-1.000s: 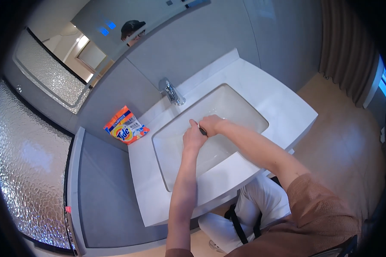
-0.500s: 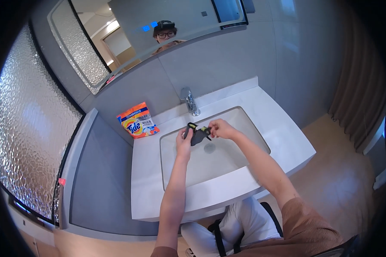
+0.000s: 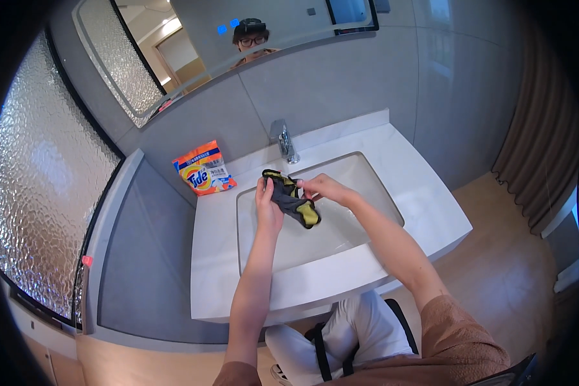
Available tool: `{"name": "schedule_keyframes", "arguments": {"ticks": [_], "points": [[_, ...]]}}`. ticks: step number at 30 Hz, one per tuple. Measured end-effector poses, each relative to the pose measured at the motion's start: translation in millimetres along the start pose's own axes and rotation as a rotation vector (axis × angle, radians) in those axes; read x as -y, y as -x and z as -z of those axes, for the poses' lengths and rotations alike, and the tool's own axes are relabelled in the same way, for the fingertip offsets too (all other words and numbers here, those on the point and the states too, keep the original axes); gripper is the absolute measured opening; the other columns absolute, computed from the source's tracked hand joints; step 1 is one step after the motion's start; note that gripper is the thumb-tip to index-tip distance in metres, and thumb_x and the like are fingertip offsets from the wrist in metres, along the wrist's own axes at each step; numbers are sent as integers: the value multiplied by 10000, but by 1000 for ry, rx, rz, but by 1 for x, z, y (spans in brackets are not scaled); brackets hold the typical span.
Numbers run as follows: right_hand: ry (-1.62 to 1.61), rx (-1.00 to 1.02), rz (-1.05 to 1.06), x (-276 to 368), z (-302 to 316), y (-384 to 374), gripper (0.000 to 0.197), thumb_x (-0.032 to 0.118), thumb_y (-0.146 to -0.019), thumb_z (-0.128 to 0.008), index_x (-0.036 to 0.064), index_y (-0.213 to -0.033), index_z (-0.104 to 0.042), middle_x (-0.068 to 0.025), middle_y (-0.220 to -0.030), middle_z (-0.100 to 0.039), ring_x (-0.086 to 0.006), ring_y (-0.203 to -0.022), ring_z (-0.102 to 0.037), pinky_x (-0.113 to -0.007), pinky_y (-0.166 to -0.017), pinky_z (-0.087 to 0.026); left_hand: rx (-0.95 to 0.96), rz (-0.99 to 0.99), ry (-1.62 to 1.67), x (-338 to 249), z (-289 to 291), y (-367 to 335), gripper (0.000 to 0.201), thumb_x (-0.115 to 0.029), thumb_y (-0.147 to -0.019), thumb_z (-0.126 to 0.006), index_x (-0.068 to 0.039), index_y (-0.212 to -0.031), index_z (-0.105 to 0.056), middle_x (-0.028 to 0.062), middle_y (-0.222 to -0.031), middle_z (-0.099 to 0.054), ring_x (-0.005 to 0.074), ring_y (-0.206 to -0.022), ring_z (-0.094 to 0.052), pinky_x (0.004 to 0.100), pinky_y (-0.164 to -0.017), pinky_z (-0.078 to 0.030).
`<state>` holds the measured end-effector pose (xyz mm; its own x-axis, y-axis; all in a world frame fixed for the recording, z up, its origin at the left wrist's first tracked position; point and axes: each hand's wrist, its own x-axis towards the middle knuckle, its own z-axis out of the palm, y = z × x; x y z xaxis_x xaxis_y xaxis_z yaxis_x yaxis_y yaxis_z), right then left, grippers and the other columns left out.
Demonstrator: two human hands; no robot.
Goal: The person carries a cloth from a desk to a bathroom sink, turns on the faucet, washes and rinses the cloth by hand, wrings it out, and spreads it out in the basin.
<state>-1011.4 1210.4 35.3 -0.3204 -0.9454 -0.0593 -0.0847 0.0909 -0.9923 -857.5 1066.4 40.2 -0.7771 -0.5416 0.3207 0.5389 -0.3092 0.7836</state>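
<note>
Over the white sink basin (image 3: 264, 244), both hands hold a small, limp cloth item (image 3: 288, 204), dark grey with yellow-green patches and black edging. My left hand (image 3: 268, 202) grips its upper left end, thumb on top. At its right edge, the fingers of my right hand (image 3: 321, 188) pinch the fabric. The lower end, with a yellow-green patch, hangs down and to the right above the basin. Its exact kind cannot be made out.
A chrome faucet (image 3: 285, 145) stands behind the basin. On the white countertop (image 3: 431, 209), at the back left, sits an orange detergent bag (image 3: 202, 170). A mirror (image 3: 289, 26) hangs on the grey wall, and a textured glass panel (image 3: 45, 186) is at left.
The cloth was bunched up; now it is spread longer, with its yellow-green end hanging lower right. My left hand has shifted slightly left, and my right hand has moved a little left too.
</note>
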Motion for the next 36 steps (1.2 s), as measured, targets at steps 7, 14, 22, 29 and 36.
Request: {"name": "schedule_keyframes", "arguments": {"ticks": [7, 14, 22, 29, 36], "points": [[-154, -191, 277, 8, -33, 4, 404, 273, -866, -778, 18, -1139, -626, -23, -875, -685, -92, -800, -624, -281, -715, -509, 1, 74, 101, 2, 15, -2, 322, -347, -1046, -495, -75, -1205, -560, 88, -1187, -640, 228, -1115, -620, 408, -1019, -469], [-475, -284, 404, 26, -28, 11, 191, 139, -928, -703, 39, -1055, -603, -36, -863, -684, -94, -797, -635, -258, -702, -507, -118, 279, 117, 14, 31, -10, 367, -286, -1077, -405, 4, -1243, -558, 143, -1227, -655, 256, -1154, -619, 399, -1007, -485], [-475, -501, 441, 27, -16, 11, 182, 128, -942, -683, 21, -1048, -581, -43, -873, -680, -91, -760, -629, -256, -672, -509, -268, 69, -834, 29, 19, -5, 367, -346, -1019, -559, -18, -1184, -554, 92, -1101, -660, 218, -1022, -646, 376, -891, -528], [-289, -337, 296, 20, -20, 12, 143, 169, -929, -694, 65, -961, -601, 31, -780, -617, -44, -683, -533, -232, -603, -417, 180, 55, -639, 35, -14, 10, 320, -269, -972, -673, -8, -1142, -599, 43, -1043, -648, 87, -894, -624, 242, -731, -524], [-7, -824, 564, 6, -5, 3, 249, 227, -954, -653, 41, -1079, -546, -56, -702, -622, -183, -638, -577, -357, -613, -454, 147, 175, -631, 38, 1, -8, 290, -262, -968, -683, 22, -1026, -694, 11, -911, -698, 49, -746, -585, 208, -680, -460]]}}
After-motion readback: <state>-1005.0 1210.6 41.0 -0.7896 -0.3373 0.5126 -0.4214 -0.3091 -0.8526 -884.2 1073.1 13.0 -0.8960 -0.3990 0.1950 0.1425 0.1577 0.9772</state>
